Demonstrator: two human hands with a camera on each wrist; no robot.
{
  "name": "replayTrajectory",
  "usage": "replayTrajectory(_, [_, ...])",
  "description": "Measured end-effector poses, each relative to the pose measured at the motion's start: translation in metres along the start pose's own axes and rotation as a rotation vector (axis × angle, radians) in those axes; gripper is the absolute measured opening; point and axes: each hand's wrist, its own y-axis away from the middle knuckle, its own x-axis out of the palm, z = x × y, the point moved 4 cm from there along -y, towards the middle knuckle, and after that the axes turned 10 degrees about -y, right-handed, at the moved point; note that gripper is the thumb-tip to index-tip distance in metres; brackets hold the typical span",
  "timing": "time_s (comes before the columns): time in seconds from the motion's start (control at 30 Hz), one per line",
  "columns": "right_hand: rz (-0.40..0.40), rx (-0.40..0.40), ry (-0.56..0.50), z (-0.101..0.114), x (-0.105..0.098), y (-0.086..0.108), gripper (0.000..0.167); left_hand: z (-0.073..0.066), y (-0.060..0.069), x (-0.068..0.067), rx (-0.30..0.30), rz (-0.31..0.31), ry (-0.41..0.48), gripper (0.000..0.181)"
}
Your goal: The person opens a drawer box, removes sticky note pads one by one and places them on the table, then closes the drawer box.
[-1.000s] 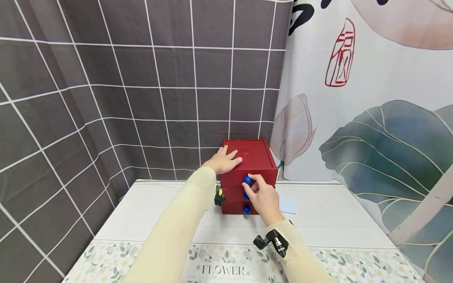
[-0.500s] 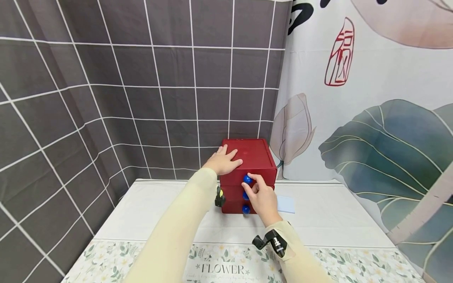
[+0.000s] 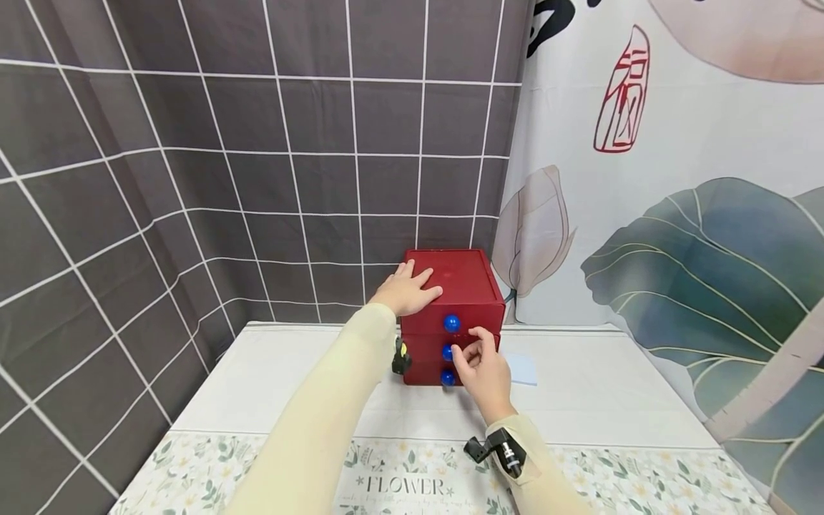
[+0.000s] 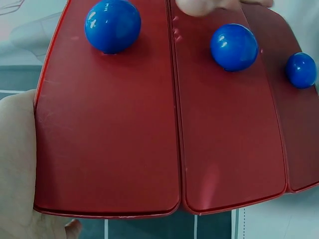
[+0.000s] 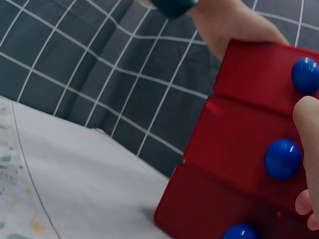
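A small red drawer cabinet [image 3: 465,274] stands on the table with three drawers stacked, all looking pushed in. Each front bears a round blue knob: the top knob [image 3: 452,323], the middle knob [image 3: 447,352] and the bottom knob [image 3: 447,378]. My left hand [image 3: 404,292] rests on the cabinet's top left edge, fingers spread. Just right of the middle knob is my right hand [image 3: 487,373], fingers loosely bent, holding nothing. The left wrist view shows its fingertips [image 4: 197,5] apart from the middle knob [image 4: 234,47].
A pale blue flat sheet [image 3: 522,369] lies right of the cabinet. Behind it hang a grey gridded cloth [image 3: 309,186] and a white cloth with printed leaves [image 3: 695,265]. The white table cover [image 3: 290,386] has a floral front strip [image 3: 206,465].
My right hand has let go of the top knob and moved down beside the middle knob. The left hand stays on the cabinet's top, and the drawers look unmoved.
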Motion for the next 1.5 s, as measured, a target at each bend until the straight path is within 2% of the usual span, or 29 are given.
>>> replayTrajectory(0.2, [0.065, 0.068, 0.051, -0.013, 0.011, 0.015, 0.029, 0.0, 0.003, 0.0, 0.007, -0.012, 0.01, 0.07])
replayTrajectory(0.4, [0.122, 0.159, 0.089, -0.016, 0.021, 0.018, 0.039, 0.001, -0.001, 0.003, 0.008, -0.009, -0.003, 0.071])
replayTrajectory(0.5, [0.113, 0.18, 0.125, -0.013, 0.023, 0.014, 0.042, 0.001, -0.003, 0.003, 0.005, -0.013, -0.001, 0.071])
replayTrajectory(0.7, [0.092, 0.2, 0.179, -0.01, 0.027, 0.009, 0.036, 0.002, -0.004, 0.004, -0.008, -0.006, -0.013, 0.071])
replayTrajectory(0.93, [0.05, 0.209, 0.169, -0.01, 0.03, 0.008, 0.033, 0.001, -0.004, 0.004, 0.0, -0.015, -0.005, 0.071])
replayTrajectory(1.13, [0.055, 0.231, 0.153, -0.009, 0.032, 0.007, 0.032, 0.002, -0.002, 0.001, -0.006, -0.024, -0.01, 0.071])
replayTrajectory(1.33, [0.019, 0.252, 0.135, -0.007, 0.031, 0.005, 0.033, 0.001, -0.003, -0.001, -0.004, -0.02, 0.006, 0.071])
replayTrajectory(1.5, [0.026, 0.27, 0.139, -0.004, 0.029, 0.008, 0.032, 0.002, -0.004, 0.003, -0.007, -0.022, -0.001, 0.071])
